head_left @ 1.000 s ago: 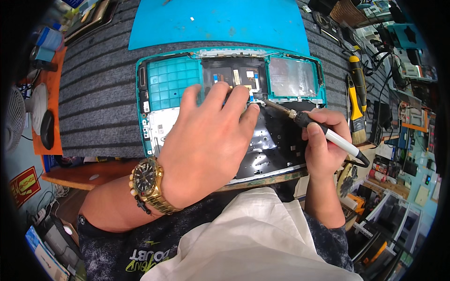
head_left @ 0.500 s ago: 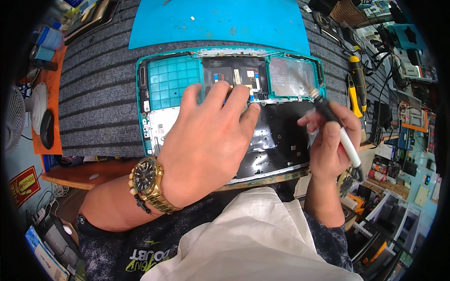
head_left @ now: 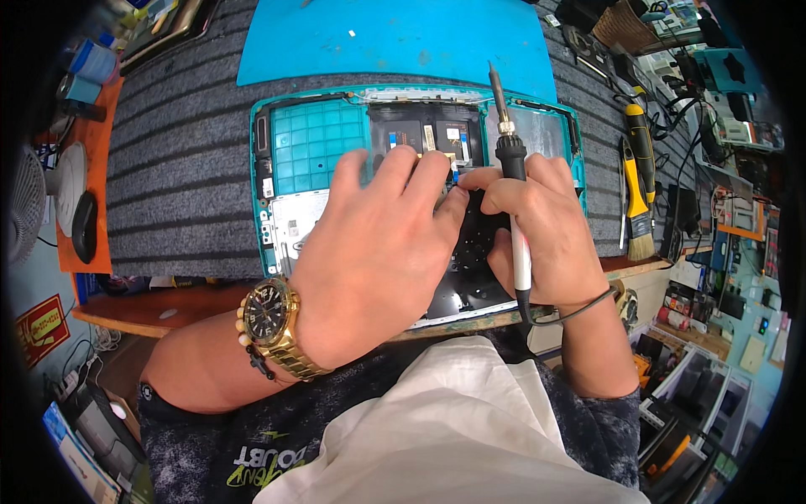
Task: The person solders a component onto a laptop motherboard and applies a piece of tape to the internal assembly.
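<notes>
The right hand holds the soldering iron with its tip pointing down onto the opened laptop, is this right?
Not quite. In the head view the right hand does hold the soldering iron over the opened laptop, but its tip points up and away from the person, clear of the board.

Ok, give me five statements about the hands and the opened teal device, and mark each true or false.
1. The right hand holds a soldering iron with its tip pointing up, away from the person. True.
2. The left hand lies flat on the grey mat, clear of the teal device. False: it rests on the device, fingers at the middle.
3. A gold watch is on the left wrist. True.
4. A brush lies on the mat to the left of the device. False: it lies to the right.
5. The iron's tip touches the device. False: it points up, off the parts.
</notes>
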The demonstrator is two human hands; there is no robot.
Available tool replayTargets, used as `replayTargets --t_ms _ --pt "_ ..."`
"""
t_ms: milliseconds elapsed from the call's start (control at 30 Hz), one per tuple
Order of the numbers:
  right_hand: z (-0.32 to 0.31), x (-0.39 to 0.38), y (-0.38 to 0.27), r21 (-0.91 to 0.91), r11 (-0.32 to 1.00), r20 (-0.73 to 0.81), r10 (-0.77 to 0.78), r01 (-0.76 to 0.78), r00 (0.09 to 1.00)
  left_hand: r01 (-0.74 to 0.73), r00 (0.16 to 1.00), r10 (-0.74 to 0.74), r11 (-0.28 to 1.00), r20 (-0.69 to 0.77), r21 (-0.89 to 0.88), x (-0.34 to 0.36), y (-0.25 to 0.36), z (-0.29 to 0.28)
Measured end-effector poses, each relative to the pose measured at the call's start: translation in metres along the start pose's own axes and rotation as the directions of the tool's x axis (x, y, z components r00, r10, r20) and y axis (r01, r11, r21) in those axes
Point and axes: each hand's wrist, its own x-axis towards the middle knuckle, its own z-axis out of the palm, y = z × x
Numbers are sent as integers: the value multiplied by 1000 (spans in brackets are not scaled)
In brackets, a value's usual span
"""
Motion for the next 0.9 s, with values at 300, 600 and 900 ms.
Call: replayTargets --t_ms 300,600,900 --pt "-12 -26 8 70 997 -286 31 -12 958 -4 1000 4 1000 5 -9 0 0 -1" --pt "-1 -31 10 70 997 -255 38 -21 966 -3 1000 3 1000 6 -16 0 0 -1" --pt "-6 -74 31 166 967 -460 251 -195 852 -6 999 7 999 32 -32 -1 -5 -3"
